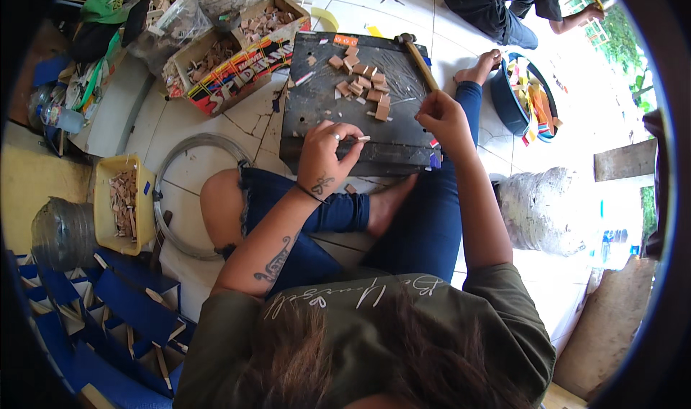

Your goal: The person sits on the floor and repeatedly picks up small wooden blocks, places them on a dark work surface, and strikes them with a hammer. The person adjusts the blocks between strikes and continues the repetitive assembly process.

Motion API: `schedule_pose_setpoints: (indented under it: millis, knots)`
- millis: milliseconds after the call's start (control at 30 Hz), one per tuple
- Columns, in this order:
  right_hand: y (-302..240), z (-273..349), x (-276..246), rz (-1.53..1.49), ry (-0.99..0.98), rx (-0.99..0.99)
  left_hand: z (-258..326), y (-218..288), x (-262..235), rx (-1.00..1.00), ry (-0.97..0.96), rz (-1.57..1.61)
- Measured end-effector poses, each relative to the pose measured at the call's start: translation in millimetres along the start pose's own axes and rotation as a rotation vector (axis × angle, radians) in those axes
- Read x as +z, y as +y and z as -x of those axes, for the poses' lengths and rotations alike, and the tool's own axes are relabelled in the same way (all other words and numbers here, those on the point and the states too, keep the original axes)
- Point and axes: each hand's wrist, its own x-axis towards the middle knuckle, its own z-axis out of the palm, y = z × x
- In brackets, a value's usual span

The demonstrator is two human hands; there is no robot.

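In the head view the person sits cross-legged on the tiled floor [216, 132] with a dark work board [324, 114] across the knees. The left hand [325, 157], at the board's near edge, pinches a thin pale stick [362, 139] between its fingertips. The right hand [443, 117], closed in a loose fist, hangs over the board's right edge. Small wooden blocks [363, 85] lie at the board's middle, a hammer [417, 57] along its far right side.
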Motion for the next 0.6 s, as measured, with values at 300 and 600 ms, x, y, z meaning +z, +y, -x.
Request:
schedule_pose_setpoints:
  millis: [300, 600]
  knots:
    - [-5.4, 9.5, 16.9, 0.948, -0.111, -0.196, 4.5, -4.7, 6.9, 0.155, 0.022, -0.142]
    - [-11.0, 25.7, 10.8, -0.052, -0.242, -0.083, 4.2, -5.7, 6.4, 0.110, 0.007, -0.110]
